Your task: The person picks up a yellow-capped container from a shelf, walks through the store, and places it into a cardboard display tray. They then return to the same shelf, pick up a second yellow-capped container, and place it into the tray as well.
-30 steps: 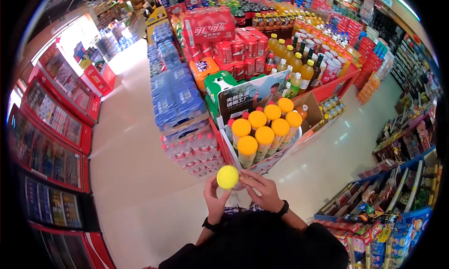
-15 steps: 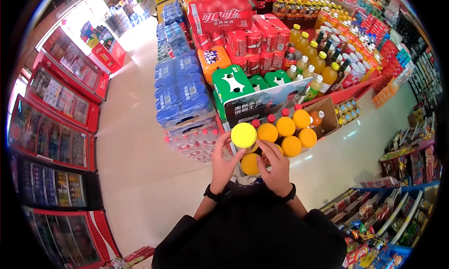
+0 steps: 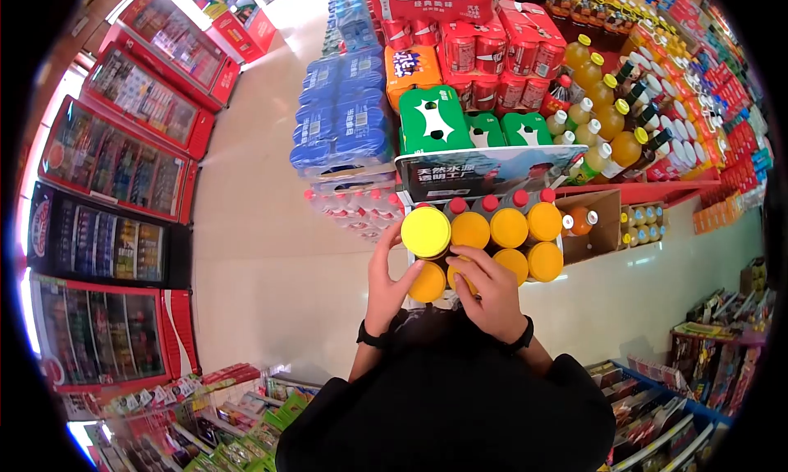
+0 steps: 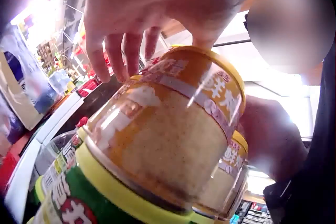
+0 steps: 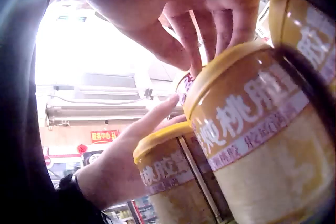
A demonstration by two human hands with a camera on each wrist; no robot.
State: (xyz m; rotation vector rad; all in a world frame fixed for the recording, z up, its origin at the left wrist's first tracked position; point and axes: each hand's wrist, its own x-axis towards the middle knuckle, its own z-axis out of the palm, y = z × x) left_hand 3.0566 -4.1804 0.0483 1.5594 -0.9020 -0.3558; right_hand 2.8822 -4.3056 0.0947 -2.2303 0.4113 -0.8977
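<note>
A plastic jar with a bright yellow lid (image 3: pixel 426 231) stands at the left end of the back row of orange-lidded jars (image 3: pixel 509 228). My left hand (image 3: pixel 384 283) holds this jar from its left side, thumb near and fingers behind. In the left wrist view, the jar (image 4: pixel 163 124) has an orange label and pale contents, right over a yellow-green lid (image 4: pixel 126 192) below. My right hand (image 3: pixel 492 295) reaches over the front row, its fingertips at the jars' lids beside the yellow one. In the right wrist view, its fingers hang down behind a jar (image 5: pixel 262 124).
Behind the jars stand red-capped bottles (image 3: pixel 490 203) and a printed sign board (image 3: pixel 484 172). Green drink packs (image 3: pixel 435 115), blue-wrapped packs (image 3: pixel 345 115) and red can packs (image 3: pixel 474 49) are stacked beyond. A cardboard box (image 3: pixel 595 217) sits to the right, red fridges (image 3: pixel 115 176) at far left.
Both hands have moved forward over the display, bringing the yellow-lidded jar from in front of my body to the back row's left end. My right hand has shifted over the front row.
</note>
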